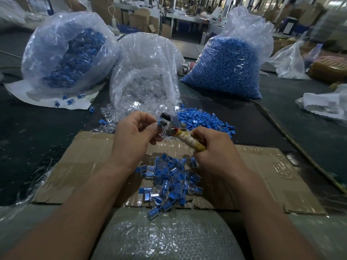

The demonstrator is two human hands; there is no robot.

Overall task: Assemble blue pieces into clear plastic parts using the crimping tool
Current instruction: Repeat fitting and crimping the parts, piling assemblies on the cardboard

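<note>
Holding the crimping tool (170, 123) at the middle of the frame, you have both hands raised over the cardboard sheet (262, 175). Your right hand (214, 147) is curled tight round the tool's handle, which is wrapped in yellow and white tape and slants down towards the lower right. Your left hand (135, 132) comes in from the left with its palm turned towards the tool. Its thumb and forefinger pinch a blue piece (159, 123) at the metal head, and the other fingers are curled beneath. Whether the tool's head is pressed fully together on the piece cannot be told.

You have one tool and two hands at work. Three large clear bags stand on the dark surface (37, 137):
- The left bag (65, 57), upper left, is part-filled with blue.
- The middle bag (146, 77) holds clear plastic parts, some of them spilling from its mouth.
- The right bag (229, 66) is packed with blue pieces.

At least four stray pieces lie on the white sheet (47, 98) in front of the left bag. A loose heap of blue pieces (202, 119) lies just right of the tool. A pile of assembled blue-and-clear parts (169, 181) sits on the cardboard between your forearms, too many to count. Two smaller crumpled bags lie at the right edge.
</note>
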